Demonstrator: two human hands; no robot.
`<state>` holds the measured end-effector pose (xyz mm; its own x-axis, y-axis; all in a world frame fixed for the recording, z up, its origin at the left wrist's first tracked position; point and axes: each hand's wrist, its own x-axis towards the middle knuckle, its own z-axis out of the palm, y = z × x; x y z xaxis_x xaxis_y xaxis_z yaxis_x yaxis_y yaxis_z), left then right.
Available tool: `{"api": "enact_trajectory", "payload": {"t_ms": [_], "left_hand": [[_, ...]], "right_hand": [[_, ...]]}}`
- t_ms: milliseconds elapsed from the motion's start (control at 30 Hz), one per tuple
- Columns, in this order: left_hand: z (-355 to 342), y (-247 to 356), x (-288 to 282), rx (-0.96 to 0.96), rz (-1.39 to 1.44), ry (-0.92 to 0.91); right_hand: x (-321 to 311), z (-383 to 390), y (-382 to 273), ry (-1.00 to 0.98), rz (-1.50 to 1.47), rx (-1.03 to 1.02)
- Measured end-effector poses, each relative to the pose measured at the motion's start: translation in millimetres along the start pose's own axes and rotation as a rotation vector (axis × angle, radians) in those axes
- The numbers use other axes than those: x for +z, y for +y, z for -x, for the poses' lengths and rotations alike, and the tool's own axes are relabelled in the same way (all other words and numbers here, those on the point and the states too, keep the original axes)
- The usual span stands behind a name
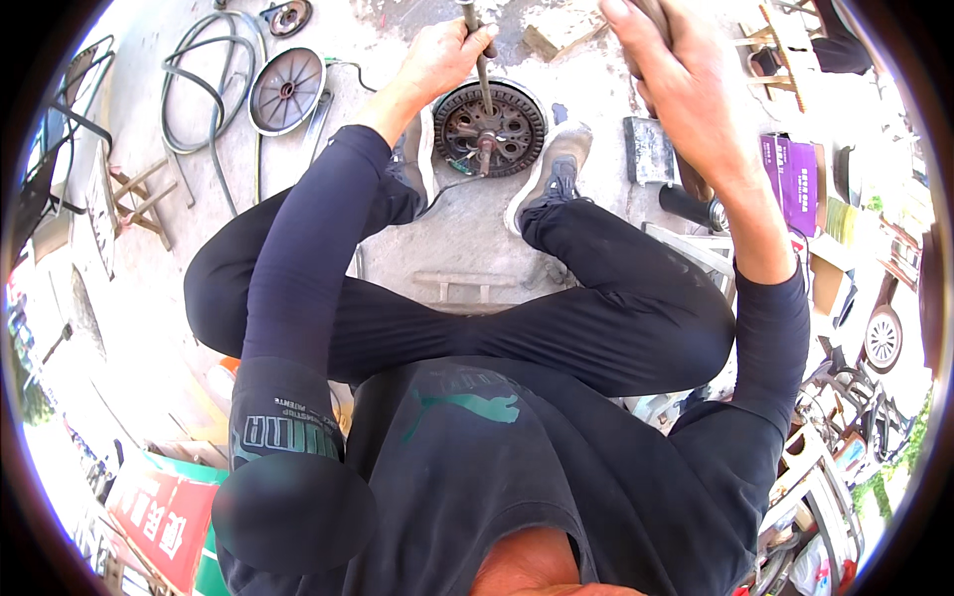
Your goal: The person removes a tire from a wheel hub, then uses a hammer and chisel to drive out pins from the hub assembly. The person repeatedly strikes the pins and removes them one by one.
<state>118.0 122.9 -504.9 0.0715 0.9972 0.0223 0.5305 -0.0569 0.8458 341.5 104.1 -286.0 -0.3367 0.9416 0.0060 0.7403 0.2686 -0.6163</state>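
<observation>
My left hand (445, 62) is closed around a slim metal rod (484, 91), held steeply. Its lower end comes down onto a round motor core (516, 138) with a slotted rim and an axle at its middle. This core lies on the ground between my shoes. Raised at the upper right, my right hand (691, 94) grips a thick brown handle (649, 12). What sits at the handle's end is out of the picture, so I cannot tell the tool's kind. No part of it touches the rod or the motor core.
Left of the core lie a round ribbed cover (287, 91) and a looped hose (214, 79). A wooden block (563, 36) is beyond it. On the right are a dark grey box (649, 151), a black cylinder (689, 207) and a purple carton (791, 181).
</observation>
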Motion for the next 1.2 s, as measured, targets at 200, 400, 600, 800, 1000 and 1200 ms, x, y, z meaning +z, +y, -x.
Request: {"api": "enact_trajectory", "payload": {"t_ms": [200,400,600,800,1000,1200], "left_hand": [[63,19,-6,-0.117,-0.145,0.123],[119,48,-8,-0.100,0.240,0.404],[120,39,5,-0.120,0.285,0.382],[111,26,28,-0.107,0.442,0.389],[110,22,25,-0.059,0.398,0.312],[117,19,17,-0.065,0.388,0.280]], "right_hand": [[27,13,71,-0.068,-0.271,0.302],[46,20,129,-0.096,-0.386,0.532],[67,34,163,-0.121,-0.398,0.730],[77,52,189,-0.117,-0.454,0.877],[80,57,193,-0.086,-0.456,0.928],[77,66,190,-0.122,-0.475,0.916]]}}
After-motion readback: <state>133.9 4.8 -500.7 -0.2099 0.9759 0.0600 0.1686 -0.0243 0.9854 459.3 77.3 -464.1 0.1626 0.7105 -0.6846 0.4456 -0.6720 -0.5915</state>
